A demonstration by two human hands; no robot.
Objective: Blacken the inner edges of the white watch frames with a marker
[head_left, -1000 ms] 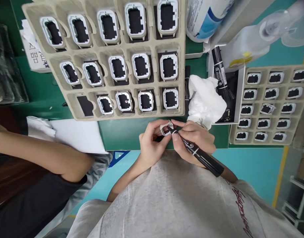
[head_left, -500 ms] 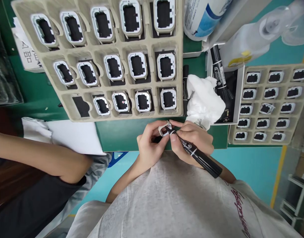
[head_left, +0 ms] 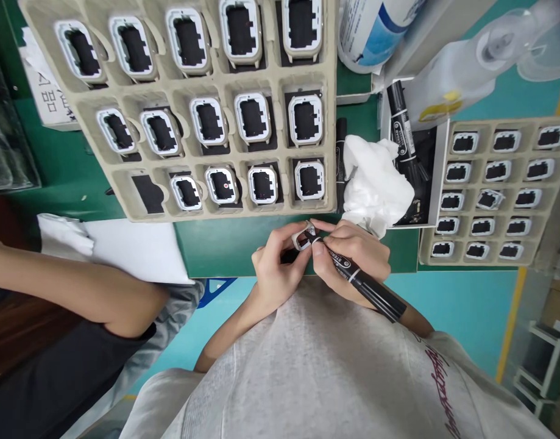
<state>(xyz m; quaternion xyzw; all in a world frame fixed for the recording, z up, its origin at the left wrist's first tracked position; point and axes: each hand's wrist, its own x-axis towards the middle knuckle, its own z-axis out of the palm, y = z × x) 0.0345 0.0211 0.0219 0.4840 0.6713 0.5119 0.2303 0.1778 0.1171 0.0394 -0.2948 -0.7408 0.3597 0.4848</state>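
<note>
Between the fingers and thumb of my left hand (head_left: 280,262) is a small, light-coloured watch case frame (head_left: 300,239), held tilted close to my chest. My right hand (head_left: 353,256) grips a black marker pen (head_left: 368,289) like a writing tool. The pen's tip end reaches the frame's inner edge; fingers partly hide the exact contact. Just beyond my hands lies a beige moulded tray (head_left: 225,213) with rows of similar watch case frames (head_left: 262,185) in its pockets. One near-left pocket (head_left: 148,194) holds no frame, only a black lining.
Right of the tray are crumpled white tissue (head_left: 375,183), another marker (head_left: 401,119) in an open box, and two bottles, one with a blue label (head_left: 380,36). A second tray (head_left: 490,259) of frames stands far right. Another person's arm (head_left: 78,286) rests at left, beside white paper (head_left: 133,250).
The marker has tilted slightly, its back end shifting a little up and left, while its tip stays at the frame. Both hands keep their holds. The whole view has shifted very slightly.
</note>
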